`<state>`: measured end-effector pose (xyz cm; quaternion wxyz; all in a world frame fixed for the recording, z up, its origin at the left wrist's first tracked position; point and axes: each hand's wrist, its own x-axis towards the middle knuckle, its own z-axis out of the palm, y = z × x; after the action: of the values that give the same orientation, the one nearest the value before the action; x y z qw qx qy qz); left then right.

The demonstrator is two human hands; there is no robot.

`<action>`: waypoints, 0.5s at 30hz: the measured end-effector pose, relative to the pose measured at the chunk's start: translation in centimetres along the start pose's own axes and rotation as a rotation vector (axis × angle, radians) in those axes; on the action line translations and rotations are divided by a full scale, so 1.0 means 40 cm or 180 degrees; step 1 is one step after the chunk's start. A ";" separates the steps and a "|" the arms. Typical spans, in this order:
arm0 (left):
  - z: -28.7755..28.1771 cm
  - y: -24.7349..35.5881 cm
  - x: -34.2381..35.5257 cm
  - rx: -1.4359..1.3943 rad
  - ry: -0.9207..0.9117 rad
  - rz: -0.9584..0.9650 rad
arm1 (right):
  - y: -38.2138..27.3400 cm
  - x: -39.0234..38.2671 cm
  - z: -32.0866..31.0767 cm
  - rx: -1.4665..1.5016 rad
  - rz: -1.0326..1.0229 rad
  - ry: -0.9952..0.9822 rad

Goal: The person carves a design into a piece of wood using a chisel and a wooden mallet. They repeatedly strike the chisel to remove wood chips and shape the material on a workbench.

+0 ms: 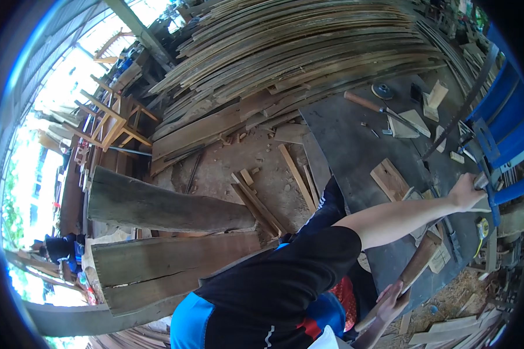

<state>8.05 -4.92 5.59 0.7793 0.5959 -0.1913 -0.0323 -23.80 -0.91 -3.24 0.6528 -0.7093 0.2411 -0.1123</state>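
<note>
My left arm stretches out over the dark tabletop (355, 151) to its right side. There my left hand (466, 193) is closed around a short grey-ended handle (480, 181), whose kind I cannot make out. It sits beside a blue metal fixture (492, 200) at the table's edge. Nearer to me, my right hand (392, 302) grips a long, narrow brown piece of wood (420, 259), which slants from my body up over the table. A flat wooden block (390, 179) and a dark bar-like tool (453, 241) lie close to my forearm.
On the table's far part lie a wooden-handled tool (364, 102), a round disc (382, 91) and wood offcuts (435, 96). A yellow tape measure (482, 228) is at the right edge. Blue barrels (509, 116) stand beyond. Stacked planks (285, 46), wide slabs (163, 200) and chairs (115, 121) surround me.
</note>
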 end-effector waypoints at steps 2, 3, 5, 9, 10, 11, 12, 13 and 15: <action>0.013 0.005 0.004 -0.0073 -0.0051 0.0007 | -0.015 0.005 0.014 -0.0225 0.0316 -0.0067; 0.009 0.007 0.000 -0.0068 -0.0123 -0.0078 | -0.028 0.009 0.016 -0.0320 0.0642 -0.0168; -0.003 0.000 0.000 -0.0064 -0.0097 -0.0025 | -0.056 0.011 0.036 -0.0618 0.0707 -0.0190; -0.007 0.005 -0.018 -0.0225 -0.0087 -0.0461 | -0.034 0.019 0.016 -0.0502 0.0505 -0.0065; -0.007 0.003 -0.013 -0.0161 -0.0008 -0.0391 | -0.028 0.023 0.015 -0.0418 0.0492 -0.0054; -0.009 -0.006 -0.007 -0.0097 0.0067 -0.0324 | -0.024 0.027 0.014 -0.0332 0.0481 -0.0041; -0.010 -0.015 0.001 -0.0033 0.0140 -0.0258 | -0.019 0.032 0.012 -0.0244 0.0472 -0.0026; -0.008 -0.030 0.008 0.0018 0.0143 -0.0231 | -0.009 0.039 0.007 -0.0238 0.0519 -0.0058; -0.009 -0.099 0.039 -0.0140 0.0593 0.0007 | 0.005 0.049 0.003 -0.0262 0.0636 -0.0167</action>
<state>10.33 -6.16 2.20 0.8066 0.5789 -0.1179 0.0200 -22.08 -1.77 -3.76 0.6371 -0.7107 0.2979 -0.0180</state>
